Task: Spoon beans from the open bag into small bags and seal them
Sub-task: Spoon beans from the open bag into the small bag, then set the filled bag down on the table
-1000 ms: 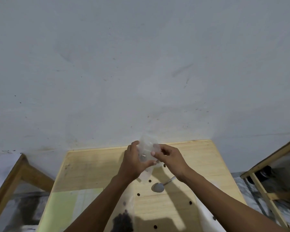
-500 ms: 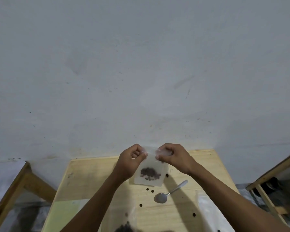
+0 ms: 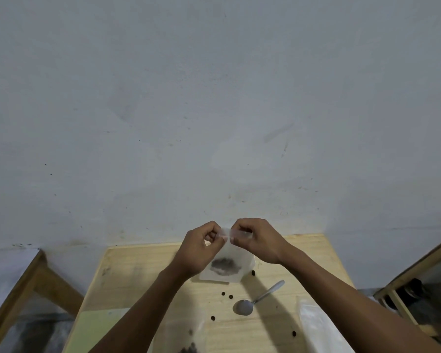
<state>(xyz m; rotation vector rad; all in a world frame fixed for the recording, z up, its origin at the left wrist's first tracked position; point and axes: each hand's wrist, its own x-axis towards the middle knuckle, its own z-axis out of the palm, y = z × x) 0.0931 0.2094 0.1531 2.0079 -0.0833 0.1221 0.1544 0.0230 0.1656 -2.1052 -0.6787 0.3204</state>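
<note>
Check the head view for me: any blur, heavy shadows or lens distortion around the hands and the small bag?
Head view: dim, soft overall; beans in the small bag smear into a grey blot. Forearm shadows cross the table near the spoon. Wide-angle bending skews the table edges. Left hand, right hand stay readable.

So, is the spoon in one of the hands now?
No, the spoon lies on the table, while both hands pinch the top of the small bag.
</note>
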